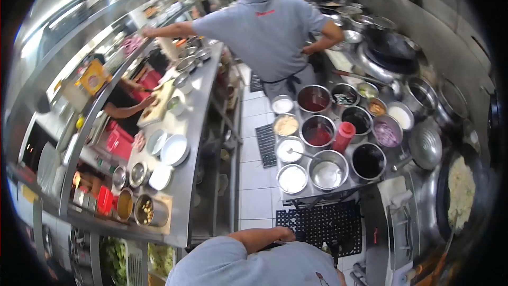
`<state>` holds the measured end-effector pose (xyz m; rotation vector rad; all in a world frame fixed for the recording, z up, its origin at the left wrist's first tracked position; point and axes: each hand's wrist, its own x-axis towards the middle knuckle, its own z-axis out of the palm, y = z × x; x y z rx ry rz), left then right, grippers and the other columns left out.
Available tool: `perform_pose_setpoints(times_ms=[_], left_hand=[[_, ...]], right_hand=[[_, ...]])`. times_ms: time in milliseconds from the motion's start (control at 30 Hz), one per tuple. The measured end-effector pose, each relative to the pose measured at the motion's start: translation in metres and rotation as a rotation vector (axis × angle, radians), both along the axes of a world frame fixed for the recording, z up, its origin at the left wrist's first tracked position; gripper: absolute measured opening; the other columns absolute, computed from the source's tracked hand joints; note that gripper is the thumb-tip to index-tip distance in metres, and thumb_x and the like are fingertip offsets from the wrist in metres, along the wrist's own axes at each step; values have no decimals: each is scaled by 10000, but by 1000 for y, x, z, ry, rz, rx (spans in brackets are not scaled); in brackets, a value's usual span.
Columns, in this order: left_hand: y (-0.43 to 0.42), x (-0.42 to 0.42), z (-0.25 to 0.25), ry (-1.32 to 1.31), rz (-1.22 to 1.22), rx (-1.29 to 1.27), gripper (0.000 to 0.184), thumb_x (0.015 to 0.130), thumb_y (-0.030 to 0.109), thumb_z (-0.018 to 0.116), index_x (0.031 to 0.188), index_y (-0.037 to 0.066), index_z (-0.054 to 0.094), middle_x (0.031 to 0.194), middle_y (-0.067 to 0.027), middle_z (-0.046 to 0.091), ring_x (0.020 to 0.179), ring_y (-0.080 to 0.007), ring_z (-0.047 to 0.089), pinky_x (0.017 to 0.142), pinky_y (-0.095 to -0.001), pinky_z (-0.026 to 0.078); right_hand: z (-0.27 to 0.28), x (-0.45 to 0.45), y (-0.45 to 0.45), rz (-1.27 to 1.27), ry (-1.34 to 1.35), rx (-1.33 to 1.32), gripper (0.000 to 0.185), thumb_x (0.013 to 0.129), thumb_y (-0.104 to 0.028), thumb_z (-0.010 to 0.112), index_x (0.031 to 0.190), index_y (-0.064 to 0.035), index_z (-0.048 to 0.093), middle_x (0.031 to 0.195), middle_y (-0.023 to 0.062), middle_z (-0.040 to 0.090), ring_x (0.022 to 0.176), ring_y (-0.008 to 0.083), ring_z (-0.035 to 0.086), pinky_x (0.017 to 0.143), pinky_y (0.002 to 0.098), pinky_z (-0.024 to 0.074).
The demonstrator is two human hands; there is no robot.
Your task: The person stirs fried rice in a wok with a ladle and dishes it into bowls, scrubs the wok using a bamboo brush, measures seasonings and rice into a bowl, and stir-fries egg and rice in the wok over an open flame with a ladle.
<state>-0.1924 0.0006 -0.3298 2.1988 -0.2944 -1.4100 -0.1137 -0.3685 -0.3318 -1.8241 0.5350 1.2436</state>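
Observation:
My left arm is bent across the front of my grey shirt (254, 267), and my left hand (286, 234) is near my waist, over the black floor mat (338, 228). Its fingers are too small and blurred to make out, and I see nothing held in it. My right hand does not show; only a sliver of skin appears at the shirt's right edge. At the far right, a wok (442, 201) holds pale, yellowish food (460, 190). A long utensil (450, 249) rests in it, its lower end lost in the dark edge.
Ahead, a person in grey (275, 37) reaches left, one hand on the hip. Pots of sauces, a red squeeze bottle (344, 136) and chopped onion (387, 133) crowd the steel table (312, 193). Across the left counter (198, 127), another person's hands (145, 103) work at a cutting board.

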Motion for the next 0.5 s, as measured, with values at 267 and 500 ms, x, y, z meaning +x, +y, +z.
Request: perform_pose_setpoints(times_ms=[267, 500], left_hand=[[-12, 28, -2, -263, 107, -174, 382, 737, 381, 620, 974, 88, 681, 919, -208, 657, 902, -376, 625, 752, -445, 484], [-49, 143, 123, -434, 407, -341, 317, 891, 329, 551, 1034, 60, 641, 971, -190, 652, 895, -342, 640, 766, -399, 494]], right_hand=[[232, 122, -60, -841, -756, 554, 526, 917, -203, 566, 1371, -104, 319, 1133, 128, 565, 925, 252, 620, 764, 382, 524], [258, 196, -116, -511, -1494, 59, 878, 776, -35, 676, 1477, -133, 156, 1424, 170, 329, 1204, 333, 478, 948, 369, 450]])
